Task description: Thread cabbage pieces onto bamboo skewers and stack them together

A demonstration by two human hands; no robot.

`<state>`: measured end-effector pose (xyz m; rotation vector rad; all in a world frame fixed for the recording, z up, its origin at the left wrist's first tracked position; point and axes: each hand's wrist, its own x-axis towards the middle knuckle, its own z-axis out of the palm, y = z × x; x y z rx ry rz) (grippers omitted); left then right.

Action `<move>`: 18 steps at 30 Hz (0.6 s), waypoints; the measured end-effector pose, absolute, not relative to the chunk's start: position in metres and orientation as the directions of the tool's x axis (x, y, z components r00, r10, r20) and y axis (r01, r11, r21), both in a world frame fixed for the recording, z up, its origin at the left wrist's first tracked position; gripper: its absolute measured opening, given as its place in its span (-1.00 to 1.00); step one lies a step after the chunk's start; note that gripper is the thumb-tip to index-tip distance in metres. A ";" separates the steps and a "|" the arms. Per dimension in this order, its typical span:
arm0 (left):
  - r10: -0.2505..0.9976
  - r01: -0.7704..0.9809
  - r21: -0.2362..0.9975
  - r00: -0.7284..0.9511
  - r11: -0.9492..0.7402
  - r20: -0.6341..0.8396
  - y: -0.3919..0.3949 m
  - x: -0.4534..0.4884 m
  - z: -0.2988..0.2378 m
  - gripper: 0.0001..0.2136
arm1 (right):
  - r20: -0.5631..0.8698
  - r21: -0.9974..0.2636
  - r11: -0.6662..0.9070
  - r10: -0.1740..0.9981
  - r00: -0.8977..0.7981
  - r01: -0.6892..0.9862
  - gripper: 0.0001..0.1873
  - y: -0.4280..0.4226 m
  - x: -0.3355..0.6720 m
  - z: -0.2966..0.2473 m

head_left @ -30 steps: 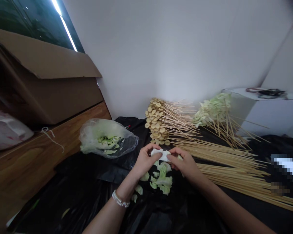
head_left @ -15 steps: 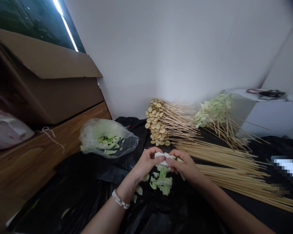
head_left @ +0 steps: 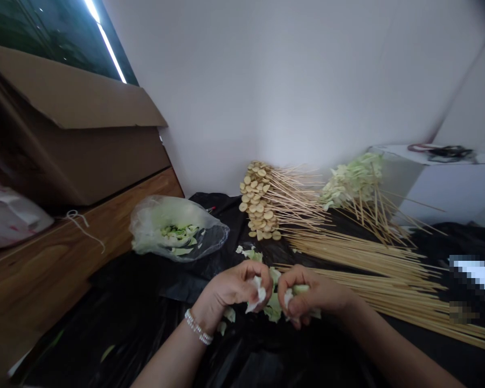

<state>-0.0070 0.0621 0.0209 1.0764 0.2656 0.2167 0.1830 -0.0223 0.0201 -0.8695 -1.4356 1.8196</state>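
Observation:
My left hand [head_left: 234, 285], with a pearl bracelet on the wrist, is closed on a pale piece of cabbage leaf [head_left: 257, 293]. Close beside it, my right hand [head_left: 307, 293] is closed on another pale cabbage piece [head_left: 288, 297]. The two hands are apart by a small gap, low over a little pile of cut cabbage pieces [head_left: 272, 310] on the black plastic sheet [head_left: 145, 318]. A few loose cabbage bits [head_left: 248, 252] lie just beyond my hands.
A clear bag of cabbage [head_left: 173, 229] lies to the left. Behind are skewered round slices [head_left: 258, 202], skewered cabbage [head_left: 353, 180] and a long heap of bare bamboo skewers [head_left: 388, 275]. A cardboard box [head_left: 76, 134] sits on the wooden ledge [head_left: 44, 258].
My hands dropped toward me and pulled apart; the single pale cabbage piece they held together is now in two parts, one in each hand.

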 end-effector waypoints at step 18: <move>0.794 0.007 0.999 0.608 -0.037 0.025 0.069 0.013 0.019 -0.68 | -0.005 -0.998 -0.008 0.999 -0.049 -0.064 -0.46 -0.005 0.167 0.011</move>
